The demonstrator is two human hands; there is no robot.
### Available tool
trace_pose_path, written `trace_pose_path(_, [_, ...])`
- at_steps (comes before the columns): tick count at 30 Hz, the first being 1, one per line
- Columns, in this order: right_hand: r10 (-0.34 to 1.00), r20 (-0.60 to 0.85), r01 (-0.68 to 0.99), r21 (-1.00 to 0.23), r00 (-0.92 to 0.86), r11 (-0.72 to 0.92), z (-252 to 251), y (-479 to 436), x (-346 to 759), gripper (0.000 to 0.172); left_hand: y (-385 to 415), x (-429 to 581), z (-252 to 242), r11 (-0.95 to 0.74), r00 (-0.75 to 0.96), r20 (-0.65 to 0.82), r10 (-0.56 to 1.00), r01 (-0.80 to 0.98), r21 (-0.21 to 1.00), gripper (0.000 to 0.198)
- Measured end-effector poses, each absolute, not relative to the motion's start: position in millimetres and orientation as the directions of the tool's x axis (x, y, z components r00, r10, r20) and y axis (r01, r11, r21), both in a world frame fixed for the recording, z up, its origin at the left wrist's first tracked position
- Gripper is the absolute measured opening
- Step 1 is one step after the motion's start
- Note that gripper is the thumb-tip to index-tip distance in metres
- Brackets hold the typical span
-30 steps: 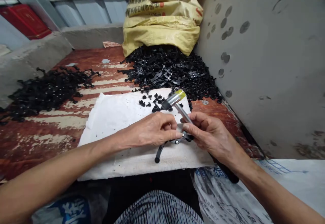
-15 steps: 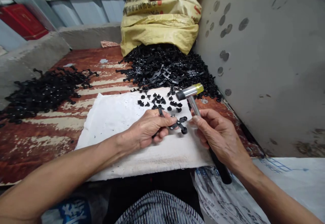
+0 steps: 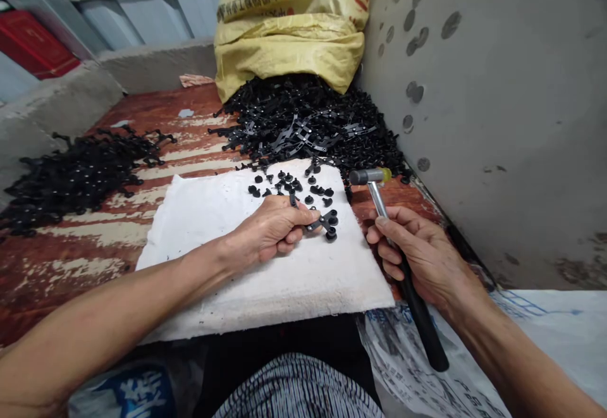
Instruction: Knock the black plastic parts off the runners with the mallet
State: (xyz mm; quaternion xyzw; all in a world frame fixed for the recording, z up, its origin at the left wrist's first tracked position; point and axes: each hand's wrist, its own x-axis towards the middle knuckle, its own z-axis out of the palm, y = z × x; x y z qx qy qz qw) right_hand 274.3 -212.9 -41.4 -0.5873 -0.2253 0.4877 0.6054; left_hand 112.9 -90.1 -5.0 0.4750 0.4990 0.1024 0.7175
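Observation:
My left hand (image 3: 279,225) is closed around a black jointed linkage (image 3: 322,222) with crossed arms and round knobs at its ends. It holds the linkage over a white board (image 3: 199,291). Just beyond the fingers lie several small black plugs (image 3: 289,181), loose on the board. My right hand (image 3: 412,250) grips a small mallet (image 3: 374,190) by its shaft, just above the black handle. The mallet's head has a dark face on the left and a yellow one on the right, and it is raised off to the right of the linkage.
A large heap of black linkages (image 3: 303,121) spills from a yellow woven sack (image 3: 289,45) at the back. Another pile of black linkages (image 3: 80,171) lies at the left on the worn red-brown tabletop (image 3: 95,231). A grey panel (image 3: 497,121) stands along the right side.
The mallet has moved right and down, away from the linkage, with my right hand. My left hand keeps hold of the linkage. The whole view has shifted slightly.

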Motion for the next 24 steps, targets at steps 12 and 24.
trace_pose_path(12, [0.863, -0.302, -0.333, -0.928, 0.405, -0.169, -40.2, -212.7, 274.8, 0.033, -88.0, 115.2, -4.3, 0.516, 0.489, -0.614, 0.62, 0.335, 0.788, 0.02])
trace_pose_path(24, [0.863, -0.302, -0.328, -0.929, 0.404, -0.171, -42.8, -212.4, 275.1, 0.031, -89.6, 117.7, -2.6, 0.487, 0.481, -0.615, 0.625, 0.375, 0.789, 0.021])
